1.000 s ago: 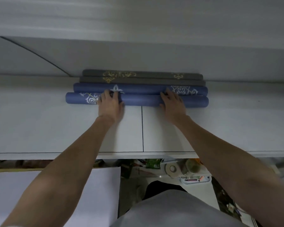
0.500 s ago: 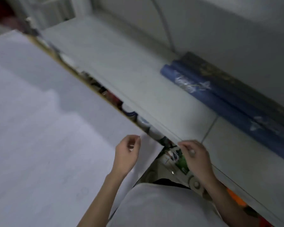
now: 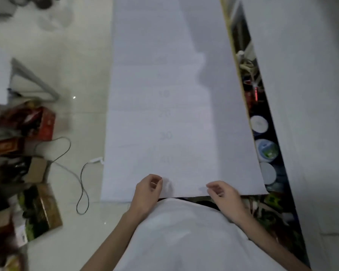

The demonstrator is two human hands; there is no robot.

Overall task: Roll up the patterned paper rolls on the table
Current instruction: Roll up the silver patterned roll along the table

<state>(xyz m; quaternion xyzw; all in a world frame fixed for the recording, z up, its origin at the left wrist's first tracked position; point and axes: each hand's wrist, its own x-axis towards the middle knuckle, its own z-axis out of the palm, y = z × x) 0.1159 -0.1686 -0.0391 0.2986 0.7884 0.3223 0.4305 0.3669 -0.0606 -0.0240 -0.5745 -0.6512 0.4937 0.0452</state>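
A long sheet (image 3: 164,94) is laid out on the floor (image 3: 76,65), with boxes (image 3: 27,124) and a cable (image 3: 80,182) to its left, the table (image 3: 301,94) to its right, and tubs (image 3: 266,151) set under the table's edge.

The left hand (image 3: 148,189) and right hand (image 3: 223,194) are held apart, just ahead of the white-shirted torso (image 3: 184,231), fingers loosely curled, nothing gripped.

Dim, soft, motion-blurred view.
Small glints dot the glossy floor (image 3: 74,97); boxes (image 3: 27,122) at the left edge smear and bend.
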